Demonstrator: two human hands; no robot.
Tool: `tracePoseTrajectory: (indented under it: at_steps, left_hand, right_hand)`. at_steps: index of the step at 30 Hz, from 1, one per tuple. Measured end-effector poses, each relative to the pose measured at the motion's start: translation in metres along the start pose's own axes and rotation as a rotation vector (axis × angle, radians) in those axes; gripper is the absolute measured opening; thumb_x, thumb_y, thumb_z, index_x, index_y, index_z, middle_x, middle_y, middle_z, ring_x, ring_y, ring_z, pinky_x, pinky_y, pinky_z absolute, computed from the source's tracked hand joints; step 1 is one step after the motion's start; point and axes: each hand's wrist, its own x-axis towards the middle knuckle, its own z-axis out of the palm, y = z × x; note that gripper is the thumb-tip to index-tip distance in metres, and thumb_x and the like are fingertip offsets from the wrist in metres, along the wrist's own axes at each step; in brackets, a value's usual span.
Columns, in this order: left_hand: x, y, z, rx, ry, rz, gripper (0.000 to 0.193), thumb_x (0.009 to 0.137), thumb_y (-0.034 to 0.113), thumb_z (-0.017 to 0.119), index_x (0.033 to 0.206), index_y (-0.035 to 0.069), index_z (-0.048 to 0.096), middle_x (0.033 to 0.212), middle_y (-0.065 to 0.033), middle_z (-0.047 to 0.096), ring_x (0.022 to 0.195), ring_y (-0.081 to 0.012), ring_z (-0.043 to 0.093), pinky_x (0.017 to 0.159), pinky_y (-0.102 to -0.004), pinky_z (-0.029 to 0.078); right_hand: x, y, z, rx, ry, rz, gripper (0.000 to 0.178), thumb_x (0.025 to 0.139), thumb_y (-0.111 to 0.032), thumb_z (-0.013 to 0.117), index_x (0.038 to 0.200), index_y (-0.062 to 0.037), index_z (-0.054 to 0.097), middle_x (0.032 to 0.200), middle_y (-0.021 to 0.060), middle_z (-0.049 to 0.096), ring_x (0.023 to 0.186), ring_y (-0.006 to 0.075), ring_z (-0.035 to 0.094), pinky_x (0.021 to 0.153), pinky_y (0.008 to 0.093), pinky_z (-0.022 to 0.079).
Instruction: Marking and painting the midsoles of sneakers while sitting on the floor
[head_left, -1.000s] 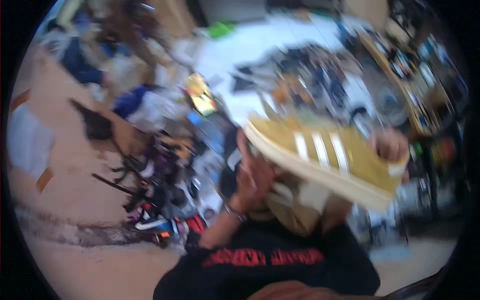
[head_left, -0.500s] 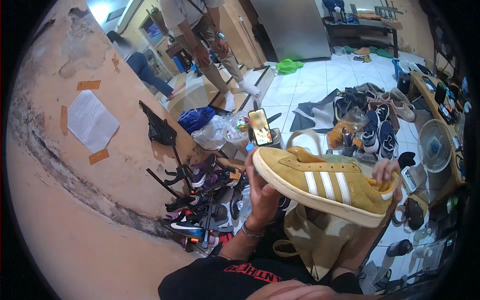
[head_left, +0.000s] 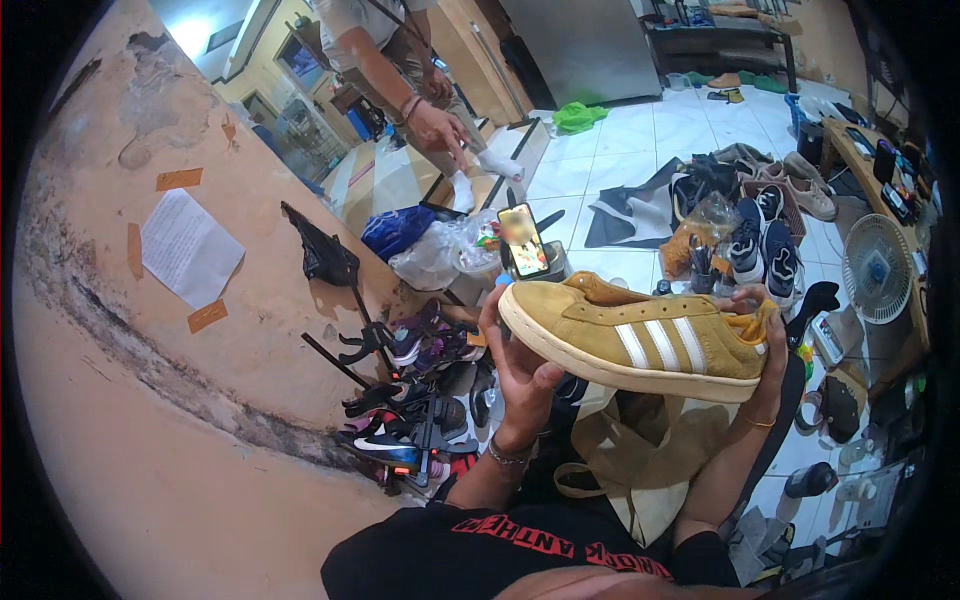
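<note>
A mustard-yellow suede sneaker (head_left: 590,335) with white side stripes and a cream sole is held up sideways in front of me, toe to the left. My left hand (head_left: 518,372) is closed round the toe end, thumb near the sole. At the heel, my right hand (head_left: 768,360) grips the back, with some fingers up at the collar. No laces show in the eyelets on this side. A beige cloth (head_left: 640,470) with a strap loop lies over my lap below the shoe.
Shoes (head_left: 410,395) crowd the left wall. A phone (head_left: 523,240) stands upright ahead, beside plastic bags (head_left: 425,260). Dark sneakers (head_left: 765,240), a white fan (head_left: 878,268) and bottles (head_left: 810,480) sit to the right. A person (head_left: 400,90) stands at the step.
My right hand has shifted from inside the heel opening to round the heel's back. The sneaker sits slightly higher and more level. The standing person's arm now reaches downward.
</note>
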Motion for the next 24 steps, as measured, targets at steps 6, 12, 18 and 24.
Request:
tracePoseTrajectory:
  at_steps: [6,12,18,24]
  left_hand:
    - [0.005,-0.012,-0.007,0.056,0.016,0.004,0.117,0.068,0.051,0.083,0.15,0.012,0.01,0.142,-0.013,0.036,0.13,-0.0272,0.041,0.108,-0.0417,0.036]
    - [0.008,-0.012,-0.008,0.073,0.036,0.033,0.116,0.067,0.054,0.083,0.149,0.009,0.013,0.14,-0.0116,0.035,0.129,-0.0254,0.04,0.109,-0.0404,0.035]
    - [0.004,-0.014,-0.007,0.025,0.036,0.011,0.116,0.066,0.05,0.085,0.149,0.011,0.013,0.139,-0.0114,0.036,0.129,-0.0255,0.041,0.108,-0.0405,0.036]
    - [0.001,-0.008,-0.002,0.031,0.047,0.013,0.116,0.065,0.046,0.087,0.148,0.011,0.013,0.14,-0.0117,0.036,0.129,-0.0258,0.042,0.108,-0.0407,0.037]
  right_hand:
    - [0.001,0.012,-0.016,0.197,-0.028,-0.032,0.048,0.094,-0.04,0.048,0.122,-0.0016,0.045,0.109,0.0107,0.051,0.107,0.0242,0.054,0.098,0.0408,0.044]
    - [0.01,0.008,-0.006,0.046,-0.038,0.03,0.047,0.096,-0.044,0.041,0.116,-0.0017,0.046,0.111,0.0165,0.054,0.11,0.0258,0.055,0.098,0.0377,0.045]
    - [0.008,0.003,0.003,0.066,0.035,-0.003,0.044,0.096,-0.041,0.042,0.113,-0.0002,0.048,0.109,0.0247,0.061,0.103,0.0276,0.062,0.093,0.0368,0.05]
    - [0.007,0.007,-0.008,0.055,0.008,0.019,0.049,0.095,-0.044,0.043,0.115,0.0006,0.046,0.11,0.0137,0.052,0.109,0.0249,0.054,0.098,0.0364,0.044]
